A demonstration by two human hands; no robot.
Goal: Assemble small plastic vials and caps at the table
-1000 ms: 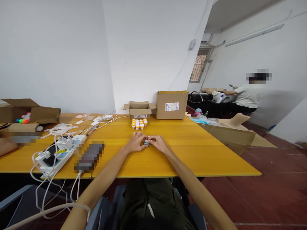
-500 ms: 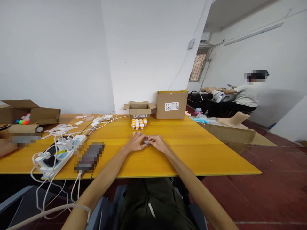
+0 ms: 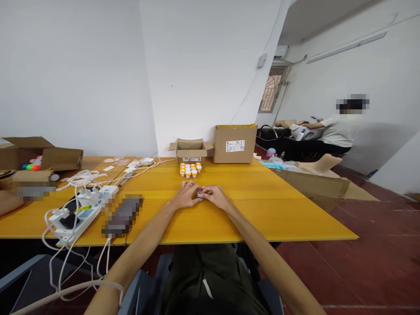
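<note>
Smooth, faintly glossy tabletop [image 3: 269, 214], matt cardboard box [image 3: 235, 156]

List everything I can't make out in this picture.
All in the head view:
- Small object: mostly covered by the fingers of the left hand and right hand.
- Dark device: blurred by pixel blocks.
- Label on the big box: print too small.
- Small open box: front wall hides its bottom.
- Another person's arm: cut off by the left edge.

Over desk [image 3: 278, 214], small obj. [image 3: 200, 196] btwn L grip [image 3: 186, 195] & R grip [image 3: 215, 195] mostly hidden, too sm. to ID. Dark device [image 3: 124, 214] on desk, co-worker's head [image 3: 352, 104] R of desk: pixelated. Box [image 3: 62, 158], desk's L end: cut off.
</note>
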